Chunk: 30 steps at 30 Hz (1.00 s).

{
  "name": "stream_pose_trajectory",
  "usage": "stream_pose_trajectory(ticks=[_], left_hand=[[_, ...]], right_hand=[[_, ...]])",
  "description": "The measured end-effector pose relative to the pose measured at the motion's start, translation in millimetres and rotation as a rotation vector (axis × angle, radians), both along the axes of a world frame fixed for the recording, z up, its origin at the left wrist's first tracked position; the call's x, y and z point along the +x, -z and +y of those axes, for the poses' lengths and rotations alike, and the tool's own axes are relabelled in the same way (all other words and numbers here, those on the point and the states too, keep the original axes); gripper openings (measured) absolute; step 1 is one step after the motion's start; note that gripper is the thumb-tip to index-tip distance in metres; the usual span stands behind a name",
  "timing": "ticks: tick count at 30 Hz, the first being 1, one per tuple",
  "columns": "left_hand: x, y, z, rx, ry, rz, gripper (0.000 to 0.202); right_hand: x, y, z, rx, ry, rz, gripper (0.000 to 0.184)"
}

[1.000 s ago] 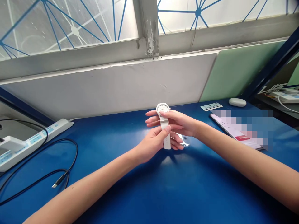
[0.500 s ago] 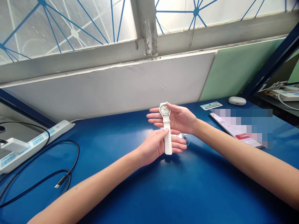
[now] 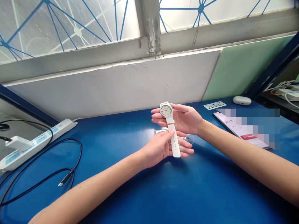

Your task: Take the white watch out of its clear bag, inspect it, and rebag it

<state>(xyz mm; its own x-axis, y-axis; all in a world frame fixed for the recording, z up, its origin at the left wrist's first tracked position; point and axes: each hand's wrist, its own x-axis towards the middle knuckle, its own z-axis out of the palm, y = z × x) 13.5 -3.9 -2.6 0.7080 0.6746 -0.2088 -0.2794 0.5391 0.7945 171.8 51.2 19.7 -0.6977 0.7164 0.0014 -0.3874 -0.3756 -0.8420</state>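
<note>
A white wristwatch with a pale round dial is held above the blue table, dial facing me. Its long perforated strap hangs down and slants to the right. My right hand supports the case, with its thumb at the case's right edge and its fingers behind. Lower down, my left hand pinches the strap under its thumb, the other fingers stretched out behind it. A pale, shiny item lies on the table behind my hands, mostly hidden, so I cannot tell its kind.
At left, a white power strip holds a plugged-in charger, and a black cable lies in loops. To the right are a phone, a card and a white earbud case. A wall panel borders the table.
The watch has tilted, its strap end swinging right. My right thumb has shifted off the dial to the case's edge. The whole view has moved slightly, and both hands keep their hold.
</note>
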Motion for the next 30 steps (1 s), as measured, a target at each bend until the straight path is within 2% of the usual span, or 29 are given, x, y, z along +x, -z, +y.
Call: stream_pose_trajectory(ticks=[3,6,8,10,12,14,16,18,20,23,30], left_hand=[[1.3,-0.6,-2.3,0.019,-0.018,0.003,0.032],[2.8,-1.5,-6.0,0.054,-0.122,0.02,0.029],[3.1,-2.4,-8.4,0.089,-0.182,0.023,0.033],[2.6,-3.4,-9.9,0.114,-0.18,0.029,0.035],[1.7,-4.1,-10.1,0.13,-0.149,0.042,0.034],[1.0,-4.2,-9.5,0.148,-0.139,0.062,0.032],[0.5,-4.3,-8.9,0.182,-0.16,0.104,0.032],[-0.1,-4.9,-8.6,0.234,-0.189,0.173,0.033],[-0.9,-6.2,-8.8,0.277,-0.207,0.234,0.033],[-2.4,-8.3,-8.9,0.285,-0.211,0.248,0.032],[-1.6,-7.7,-8.4,0.16,-0.157,0.178,0.024]], right_hand=[[-3.0,0.2,0.1,0.023,0.125,-0.041,0.037],[-9.0,3.0,0.4,0.092,0.403,-0.079,0.021],[-12.5,5.5,0.7,0.156,0.556,-0.122,0.023],[-13.8,6.9,0.6,0.196,0.589,-0.158,0.028],[-12.5,6.2,-0.4,0.201,0.497,-0.179,0.031],[-9.4,3.7,-2.5,0.218,0.319,-0.197,0.033],[-6.0,0.7,-5.0,0.281,0.131,-0.258,0.035],[-3.6,-1.1,-6.6,0.348,0.022,-0.322,0.036],[-2.9,-0.9,-6.5,0.36,0.006,-0.313,0.034],[-3.7,1.6,-4.2,0.266,0.02,-0.211,0.033],[-5.3,-0.6,-3.4,0.068,-0.026,-0.014,0.03]])
